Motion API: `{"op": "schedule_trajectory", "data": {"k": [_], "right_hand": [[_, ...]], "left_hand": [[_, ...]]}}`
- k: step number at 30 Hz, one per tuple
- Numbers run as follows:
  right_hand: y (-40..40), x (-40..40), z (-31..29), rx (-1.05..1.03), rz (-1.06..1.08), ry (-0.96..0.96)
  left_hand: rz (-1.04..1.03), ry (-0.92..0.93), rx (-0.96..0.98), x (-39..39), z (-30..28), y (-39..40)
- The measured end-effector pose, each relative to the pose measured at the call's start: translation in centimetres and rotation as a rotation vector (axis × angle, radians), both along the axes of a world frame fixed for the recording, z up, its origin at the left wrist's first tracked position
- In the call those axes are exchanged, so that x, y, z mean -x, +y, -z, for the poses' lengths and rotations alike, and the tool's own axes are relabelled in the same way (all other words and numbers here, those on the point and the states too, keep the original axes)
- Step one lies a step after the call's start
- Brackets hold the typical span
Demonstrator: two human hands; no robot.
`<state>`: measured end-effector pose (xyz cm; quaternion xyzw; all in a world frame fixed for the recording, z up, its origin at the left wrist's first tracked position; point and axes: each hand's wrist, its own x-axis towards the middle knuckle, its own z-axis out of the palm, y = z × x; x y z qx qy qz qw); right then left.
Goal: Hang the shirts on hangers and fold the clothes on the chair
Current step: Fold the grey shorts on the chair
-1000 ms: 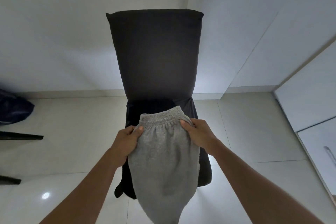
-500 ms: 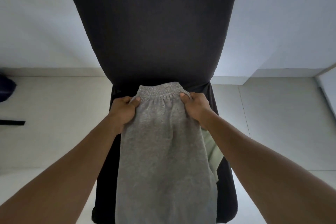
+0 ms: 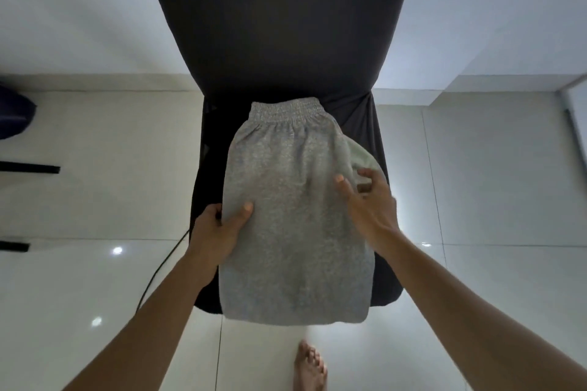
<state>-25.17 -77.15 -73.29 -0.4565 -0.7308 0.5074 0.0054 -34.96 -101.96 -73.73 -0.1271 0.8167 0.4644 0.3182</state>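
Grey sweatpants (image 3: 295, 200) flat on dark chair (image 3: 279, 25), left hand (image 3: 219, 228) pinching their edge, right hand (image 3: 368, 203) spread, no legible writing.

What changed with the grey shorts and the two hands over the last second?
The grey shorts were lowered flat onto the chair seat. Both hands left the waistband: the left hand now grips the left edge, the right hand spreads open at the right side. Chair unmoved.

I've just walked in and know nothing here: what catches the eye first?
A grey garment with an elastic waistband lies spread on the seat of a dark chair. The left hand grips its left edge, and the right hand hovers open over its right side.
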Motion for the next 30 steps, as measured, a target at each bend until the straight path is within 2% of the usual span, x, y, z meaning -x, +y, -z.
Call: {"op": "schedule_trajectory", "data": {"k": [4,7,10,12,18,23,30], "right_hand": [[-3.8,-7.2,-0.1,-0.042,-0.006,-0.031],[-7.0,-12.2,0.9,-0.062,0.050,-0.009],[-9.7,-16.6,2.7,0.066,0.159,-0.024],[-11.0,-18.8,4.4,0.134,0.149,-0.045],[-11.1,-20.5,11.1,0.340,0.107,-0.024],[-10.4,-20.2,16.6,0.386,0.043,-0.005],[-13.8,-25.8,19.7,0.467,-0.113,-0.016]], "left_hand": [[0.017,-0.078,-0.031,-5.3,1.0,-3.5],[0.092,-0.051,-0.038,-8.9,2.6,-6.5],[0.081,-0.051,-0.090,-12.4,4.7,-8.9],[0.082,-0.024,-0.118,-14.0,6.4,-10.1],[0.109,0.028,-0.209,-16.5,12.0,-10.7],[0.075,0.070,-0.294,-17.8,17.6,-10.6],[0.171,-0.047,-0.294,-22.6,19.7,-14.2]]}}
